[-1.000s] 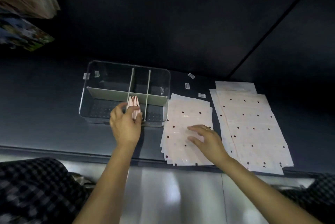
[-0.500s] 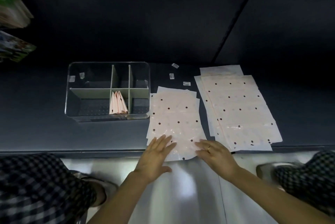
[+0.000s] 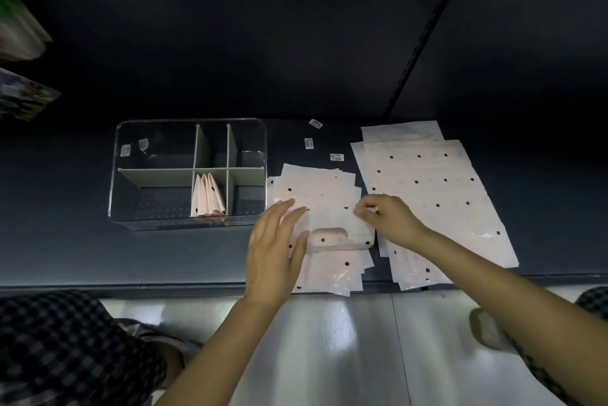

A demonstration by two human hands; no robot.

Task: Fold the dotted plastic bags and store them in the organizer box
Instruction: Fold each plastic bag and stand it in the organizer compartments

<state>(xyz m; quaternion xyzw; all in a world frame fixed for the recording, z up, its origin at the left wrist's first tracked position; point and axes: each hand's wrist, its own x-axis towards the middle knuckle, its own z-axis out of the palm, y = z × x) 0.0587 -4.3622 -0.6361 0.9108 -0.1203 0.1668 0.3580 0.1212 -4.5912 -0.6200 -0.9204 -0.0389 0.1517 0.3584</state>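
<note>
Clear plastic organizer box (image 3: 187,172) with grey dividers, standing on a dark shelf (image 3: 65,241), left of centre. Folded bags (image 3: 207,197), pale pink with dark dots, stand upright in its near middle compartment, leaning together; the other compartments show no bags. Small stack of dotted bags (image 3: 316,188), flat, just right of the box, its near edge overhanging the shelf lip. Top bag (image 3: 335,228) of that stack, near half turned over toward the far side, fold line curled and not flattened. Left hand (image 3: 273,251), fingers straight and spread, lying flat on the left side of the turned bag. Right hand (image 3: 391,220), thumb and fingertips pinching the folded edge at its right corner. Larger stack of dotted bags (image 3: 431,188), flat, right of the small one, partly under the right forearm. Three small labels (image 3: 336,156) lie on the shelf behind the stacks.
</note>
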